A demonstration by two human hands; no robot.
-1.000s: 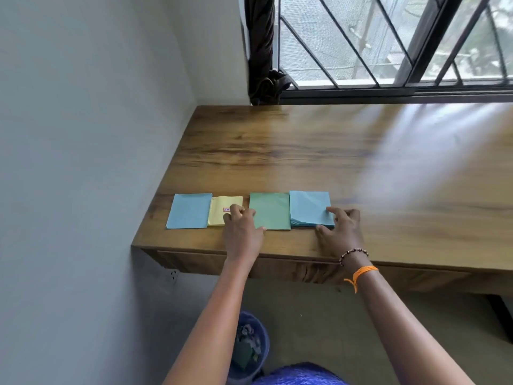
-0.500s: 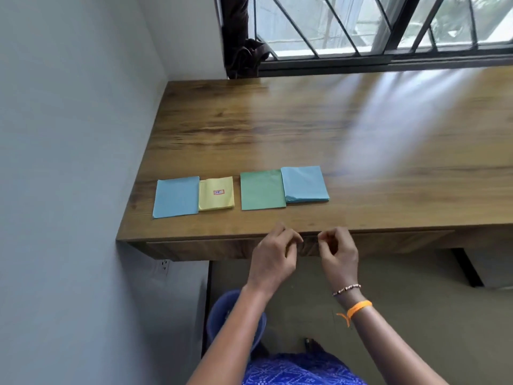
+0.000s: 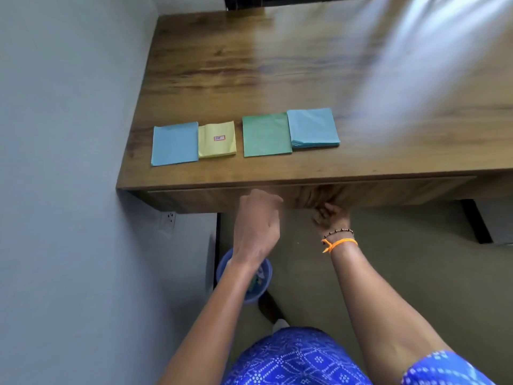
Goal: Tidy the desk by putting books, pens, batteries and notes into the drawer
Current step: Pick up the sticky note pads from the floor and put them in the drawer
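Two hands at the drawer front — right hand curled under it, left hand loosely curled, holding nothing.

Four flat paper pads lie in a row near the front edge of the brown wooden desk: a light blue pad, a yellow pad, a green pad and a thicker light blue stack. Behind them the desktop is bare to the window. The grey wall closes the left side, and a blue bin stands on the floor below.

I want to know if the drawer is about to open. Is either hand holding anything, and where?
The right hand curls under the drawer front's bottom edge. The left hand holds nothing.
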